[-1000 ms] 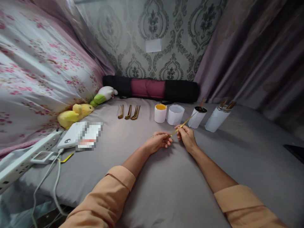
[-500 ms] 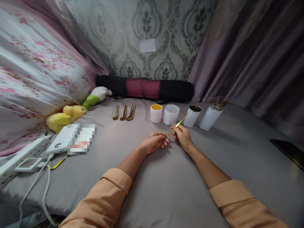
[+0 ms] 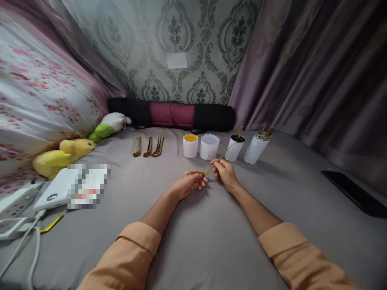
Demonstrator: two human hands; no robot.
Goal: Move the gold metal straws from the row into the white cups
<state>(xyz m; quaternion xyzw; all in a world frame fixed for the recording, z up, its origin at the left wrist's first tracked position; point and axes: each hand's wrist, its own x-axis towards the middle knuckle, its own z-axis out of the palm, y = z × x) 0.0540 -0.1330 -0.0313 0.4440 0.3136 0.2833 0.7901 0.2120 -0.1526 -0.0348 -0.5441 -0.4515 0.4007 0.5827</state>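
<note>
A thin golden stick [image 3: 218, 158] slants up to the right above the grey bed sheet [image 3: 193, 225]. My right hand [image 3: 223, 174] pinches its middle. My left hand [image 3: 190, 183] rests on the sheet with its fingertips closed on the stick's lower end. Just beyond the hands stand a white cup with yellow contents [image 3: 190, 145], an empty white cup [image 3: 209, 146], a white cup with a dark rim [image 3: 235, 147] and a tall white glass [image 3: 256, 146] holding several golden sticks.
Three curved golden pieces [image 3: 148, 146] lie on the sheet at the back left. Yellow [image 3: 59, 156] and green-white [image 3: 110, 123] plush toys, a power bank [image 3: 53, 195], a power strip and cables sit at left. A black-and-pink bolster [image 3: 172, 114] lies against the wall. A dark flat object [image 3: 353, 193] lies at right.
The view has swung to the right, so everything sits further left in the picture. Both hands keep the same hold on the golden stick.
</note>
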